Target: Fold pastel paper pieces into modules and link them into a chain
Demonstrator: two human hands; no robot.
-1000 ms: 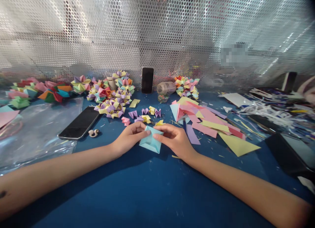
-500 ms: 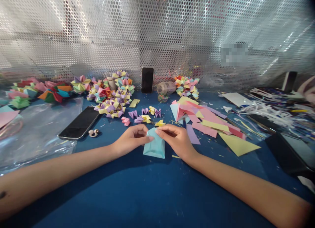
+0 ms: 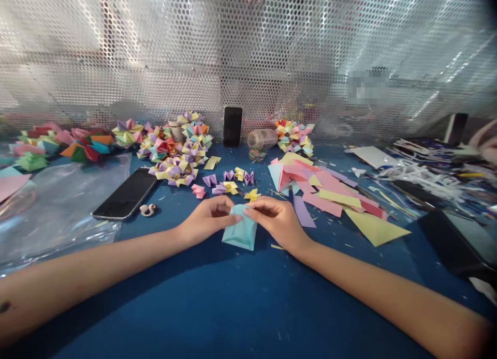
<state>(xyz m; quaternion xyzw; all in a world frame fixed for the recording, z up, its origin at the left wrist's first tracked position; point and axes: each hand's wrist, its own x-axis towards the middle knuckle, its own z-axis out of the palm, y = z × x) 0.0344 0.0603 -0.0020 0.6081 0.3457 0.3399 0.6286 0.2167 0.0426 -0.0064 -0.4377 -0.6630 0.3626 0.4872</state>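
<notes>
A folded piece of light blue paper (image 3: 239, 232) is held between my two hands, just above the blue table (image 3: 217, 307). My left hand (image 3: 212, 217) pinches its upper left edge between thumb and curled fingers. At the upper right corner, my right hand (image 3: 277, 218) grips it with thumb and forefinger. Creases run along the paper's lower edge. Just beyond my fingers lie small folded pieces: a yellow one (image 3: 252, 195), a pink one (image 3: 199, 191) and several purple and yellow ones (image 3: 230, 187).
A black phone (image 3: 126, 193) and earbuds (image 3: 148, 209) lie at left, by a clear plastic bag (image 3: 73, 204). Folded paper clusters (image 3: 176, 167) stand behind. An upright phone (image 3: 232, 126) and a jar (image 3: 262, 138) are at the back. Loose coloured paper (image 3: 326, 188) spreads at right.
The light blue paper has tilted slightly, its lower end swinging a little to the left. Both hands keep hold of it in nearly the same place.
</notes>
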